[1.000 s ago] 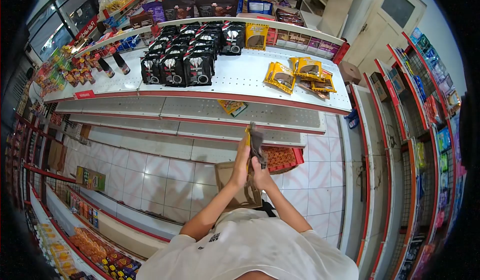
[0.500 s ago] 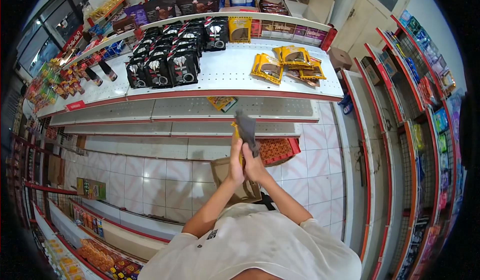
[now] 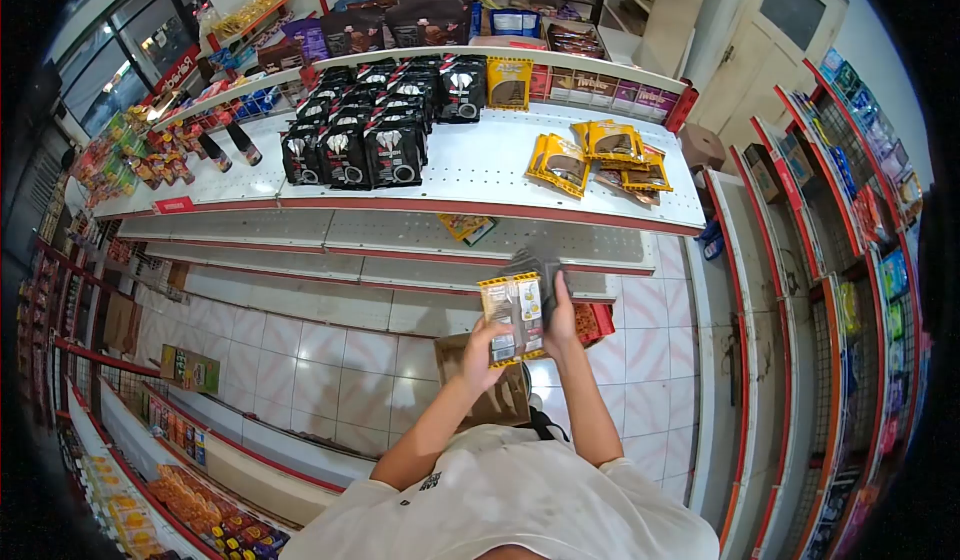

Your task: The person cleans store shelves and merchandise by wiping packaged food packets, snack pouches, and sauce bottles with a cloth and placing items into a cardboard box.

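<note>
My left hand [image 3: 482, 354] grips a yellow-edged snack packet [image 3: 511, 318] by its lower left side, its printed, pale back facing up. My right hand [image 3: 562, 322] is closed on a dark grey cloth [image 3: 541, 264], blurred by motion, at the packet's right edge. Both hands are in front of the shelf unit. On the white top shelf [image 3: 465, 165], a pile of yellow packets [image 3: 600, 156] lies at the right. Another yellow packet [image 3: 509, 84] stands upright against the back, beside rows of black coffee packets [image 3: 365, 125].
Below my hands are an open cardboard box [image 3: 452, 360] and a red crate [image 3: 598, 324] on the tiled floor. A yellow-green packet [image 3: 467, 228] lies on the lower shelf. Stocked racks [image 3: 850, 260] line the right side, and dark bottles [image 3: 242, 143] stand at the left.
My hands have moved apart and slightly right. The packet, edge-on before, has turned its printed back upward, and the cloth has shifted to its right side.
</note>
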`<state>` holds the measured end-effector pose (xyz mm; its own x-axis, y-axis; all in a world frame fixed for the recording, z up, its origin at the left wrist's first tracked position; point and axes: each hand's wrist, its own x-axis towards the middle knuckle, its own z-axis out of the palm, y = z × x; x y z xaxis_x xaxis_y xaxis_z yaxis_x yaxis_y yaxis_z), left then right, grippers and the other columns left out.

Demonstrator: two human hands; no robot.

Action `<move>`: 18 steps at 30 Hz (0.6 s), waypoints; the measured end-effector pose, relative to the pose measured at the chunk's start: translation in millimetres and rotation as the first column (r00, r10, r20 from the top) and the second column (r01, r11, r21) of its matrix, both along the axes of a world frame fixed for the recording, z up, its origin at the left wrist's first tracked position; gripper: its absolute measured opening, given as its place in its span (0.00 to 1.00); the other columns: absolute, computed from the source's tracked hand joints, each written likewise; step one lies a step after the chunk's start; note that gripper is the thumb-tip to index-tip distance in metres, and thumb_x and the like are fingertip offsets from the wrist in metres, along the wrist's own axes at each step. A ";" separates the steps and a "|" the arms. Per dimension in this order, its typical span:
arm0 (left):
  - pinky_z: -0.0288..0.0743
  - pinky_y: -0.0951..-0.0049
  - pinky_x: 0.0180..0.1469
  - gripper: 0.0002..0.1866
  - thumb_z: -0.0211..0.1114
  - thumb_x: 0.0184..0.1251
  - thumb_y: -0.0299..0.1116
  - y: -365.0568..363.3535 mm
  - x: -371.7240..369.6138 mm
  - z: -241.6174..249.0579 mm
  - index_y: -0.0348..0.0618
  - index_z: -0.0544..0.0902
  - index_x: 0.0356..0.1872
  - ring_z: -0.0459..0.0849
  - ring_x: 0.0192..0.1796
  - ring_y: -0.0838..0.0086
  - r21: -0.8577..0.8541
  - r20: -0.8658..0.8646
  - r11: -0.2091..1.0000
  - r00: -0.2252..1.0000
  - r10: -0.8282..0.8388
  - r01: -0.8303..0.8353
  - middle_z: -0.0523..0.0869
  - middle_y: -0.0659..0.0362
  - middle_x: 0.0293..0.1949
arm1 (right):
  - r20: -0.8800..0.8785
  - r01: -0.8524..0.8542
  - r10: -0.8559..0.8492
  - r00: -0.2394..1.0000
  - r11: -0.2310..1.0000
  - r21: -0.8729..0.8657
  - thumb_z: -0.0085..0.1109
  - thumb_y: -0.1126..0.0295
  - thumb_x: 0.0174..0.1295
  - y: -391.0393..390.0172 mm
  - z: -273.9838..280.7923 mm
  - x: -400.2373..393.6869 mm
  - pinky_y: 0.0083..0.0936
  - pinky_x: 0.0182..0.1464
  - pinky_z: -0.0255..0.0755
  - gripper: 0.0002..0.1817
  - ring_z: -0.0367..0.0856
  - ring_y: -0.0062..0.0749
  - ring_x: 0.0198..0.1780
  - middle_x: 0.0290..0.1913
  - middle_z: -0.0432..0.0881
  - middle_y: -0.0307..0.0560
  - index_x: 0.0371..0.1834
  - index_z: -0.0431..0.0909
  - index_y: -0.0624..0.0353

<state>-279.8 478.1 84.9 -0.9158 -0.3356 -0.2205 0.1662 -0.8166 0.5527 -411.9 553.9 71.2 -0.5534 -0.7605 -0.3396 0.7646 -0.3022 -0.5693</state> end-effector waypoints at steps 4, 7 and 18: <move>0.76 0.69 0.52 0.23 0.61 0.58 0.23 -0.7 -9.4 -2.4 0.39 0.71 0.57 0.82 0.49 0.69 -0.097 0.082 0.991 0.991 0.105 -0.097 0.81 0.56 0.48 | 0.208 -0.068 0.119 0.971 0.969 -0.236 0.37 0.46 0.71 14.9 -17.2 16.6 0.41 0.58 0.71 0.29 0.78 0.42 0.56 0.57 0.78 0.49 0.60 0.71 0.57; 0.72 0.66 0.56 0.32 0.66 0.58 0.24 -7.0 -13.3 0.7 0.37 0.64 0.64 0.77 0.55 0.62 -0.684 0.083 0.718 0.963 0.255 -0.131 0.75 0.51 0.55 | 0.310 -0.013 0.072 0.948 0.982 -0.188 0.40 0.46 0.70 13.3 -12.1 35.1 0.42 0.56 0.72 0.27 0.79 0.41 0.52 0.54 0.80 0.46 0.58 0.74 0.54; 0.44 0.64 0.73 0.34 0.51 0.73 0.42 -9.1 -30.7 11.0 0.46 0.49 0.75 0.52 0.73 0.59 -0.868 0.050 0.464 0.899 0.435 -0.177 0.53 0.50 0.72 | -0.422 0.018 0.015 0.906 0.997 0.073 0.29 0.47 0.74 -14.2 -11.2 68.6 0.27 0.70 0.51 0.33 0.57 0.34 0.70 0.70 0.60 0.47 0.72 0.54 0.61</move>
<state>-310.6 468.9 95.8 -0.6756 -0.7245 0.1366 0.0721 0.1194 0.9902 -343.3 539.7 60.0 -0.6583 -0.7417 -0.1284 0.4474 -0.2484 -0.8591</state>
